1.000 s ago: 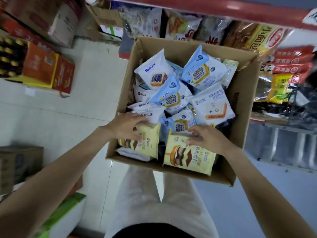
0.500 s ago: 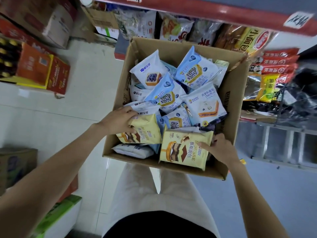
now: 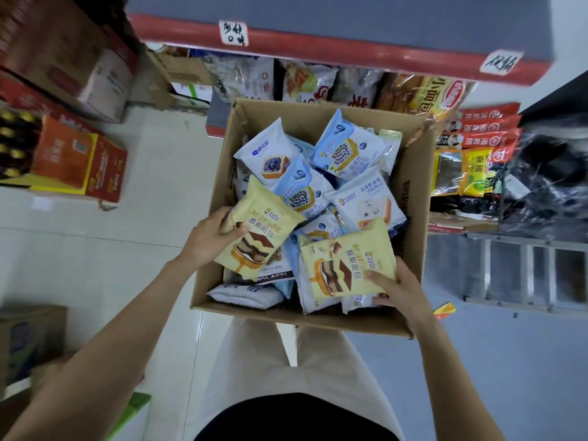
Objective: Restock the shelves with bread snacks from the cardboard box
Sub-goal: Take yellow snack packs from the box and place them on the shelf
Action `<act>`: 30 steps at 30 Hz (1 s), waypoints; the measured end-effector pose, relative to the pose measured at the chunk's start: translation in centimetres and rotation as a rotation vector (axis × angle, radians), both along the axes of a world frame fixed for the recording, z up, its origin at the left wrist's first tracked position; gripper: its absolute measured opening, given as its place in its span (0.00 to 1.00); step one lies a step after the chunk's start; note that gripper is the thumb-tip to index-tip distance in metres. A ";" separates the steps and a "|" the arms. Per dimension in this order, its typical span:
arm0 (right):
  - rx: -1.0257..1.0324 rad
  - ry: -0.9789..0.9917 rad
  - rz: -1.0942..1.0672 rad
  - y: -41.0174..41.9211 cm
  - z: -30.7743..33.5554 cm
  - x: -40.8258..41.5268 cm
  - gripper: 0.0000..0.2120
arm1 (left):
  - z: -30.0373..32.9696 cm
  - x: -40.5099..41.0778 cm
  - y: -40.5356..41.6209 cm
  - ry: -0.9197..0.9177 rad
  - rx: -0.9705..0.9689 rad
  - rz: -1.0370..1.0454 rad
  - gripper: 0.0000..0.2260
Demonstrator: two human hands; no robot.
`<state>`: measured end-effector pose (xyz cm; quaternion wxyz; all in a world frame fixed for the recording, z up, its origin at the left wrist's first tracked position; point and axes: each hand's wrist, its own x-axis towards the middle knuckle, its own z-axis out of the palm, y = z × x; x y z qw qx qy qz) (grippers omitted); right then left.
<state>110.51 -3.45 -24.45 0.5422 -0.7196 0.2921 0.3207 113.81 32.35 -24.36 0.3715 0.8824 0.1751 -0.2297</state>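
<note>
An open cardboard box (image 3: 410, 189) stands on the floor in front of me, filled with several blue-and-white and yellow bread snack packs. My left hand (image 3: 211, 238) grips a yellow mousse bread pack (image 3: 264, 224) lifted and tilted at the box's left side. My right hand (image 3: 393, 284) grips a second yellow mousse bread pack (image 3: 343, 265) by its lower right edge, raised above the box's near right corner. Beyond the box, a red-edged shelf (image 3: 334, 49) carries rows of bagged snacks.
Red and orange cartons (image 3: 79, 160) with bottles sit on the floor at left. More boxes stand at the lower left (image 3: 28, 338). Red and yellow packets (image 3: 477, 135) fill the lower shelf at right. A metal ladder (image 3: 525, 275) lies on the grey floor at right.
Both hands have lifted their yellow packs up from the box's near end. The left pack now stands higher and tilted. The camera has tipped up, showing more of the shelf.
</note>
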 end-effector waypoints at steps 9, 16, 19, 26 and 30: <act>-0.324 -0.472 0.262 3.4 7.6 6.3 0.15 | 4.5 2.6 2.0 -0.280 -0.373 0.529 0.15; 0.020 -0.733 -0.009 9.2 15.0 15.2 0.14 | 10.3 9.8 7.0 -0.571 -0.576 0.631 0.17; 0.102 -0.806 -0.111 12.2 16.7 19.4 0.13 | 12.6 14.1 9.1 -0.677 -0.588 0.661 0.17; 0.047 -0.996 -0.129 18.0 19.5 28.1 0.13 | 16.1 27.2 13.0 -0.789 -0.444 0.518 0.18; 0.073 -1.039 -0.133 20.6 19.9 32.3 0.12 | 15.5 34.3 13.8 -0.741 -0.466 0.491 0.19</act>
